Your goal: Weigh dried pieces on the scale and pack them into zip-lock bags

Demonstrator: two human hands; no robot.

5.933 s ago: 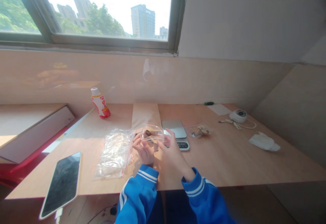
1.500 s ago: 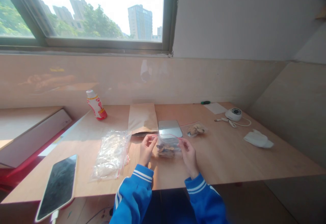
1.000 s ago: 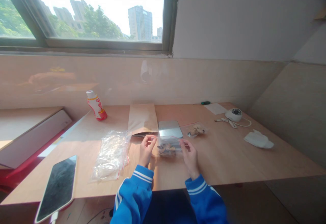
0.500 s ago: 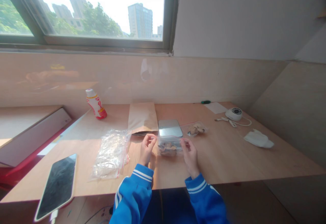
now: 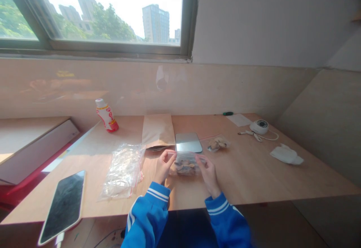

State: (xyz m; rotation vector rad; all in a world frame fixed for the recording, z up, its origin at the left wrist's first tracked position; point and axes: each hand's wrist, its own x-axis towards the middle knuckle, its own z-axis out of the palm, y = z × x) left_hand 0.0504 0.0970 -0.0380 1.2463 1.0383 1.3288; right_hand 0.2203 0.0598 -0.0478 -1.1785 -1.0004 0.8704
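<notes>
Between my hands is a clear zip bag (image 5: 184, 168) with brownish dried pieces in its lower part, perhaps dried mushrooms. My left hand (image 5: 163, 165) pinches the bag's top edge on the left, thumb against fingers. On the other side, my right hand (image 5: 208, 171) pinches the same edge near the right corner. Just beyond the bag lies a flat silver-topped plate (image 5: 188, 142), like a small scale. A second zip bag (image 5: 217, 142) of similar pieces rests to its right. Behind my left hand is a brown paper pouch (image 5: 158, 130), its mouth facing me.
Several empty clear zip bags (image 5: 122, 171) lie to the left, with a phone (image 5: 63, 206) on a cable at the table's front left edge. A red and white bottle (image 5: 107, 115) stands behind. At right are a white camera (image 5: 258, 126), a crumpled tissue (image 5: 287, 154), paper (image 5: 239, 119) and a green-handled tool (image 5: 228, 113).
Both hands have drawn slightly closer together along the bag's top edge, the right one moving left. The bag has dipped a little toward me. Other things have stayed in place.
</notes>
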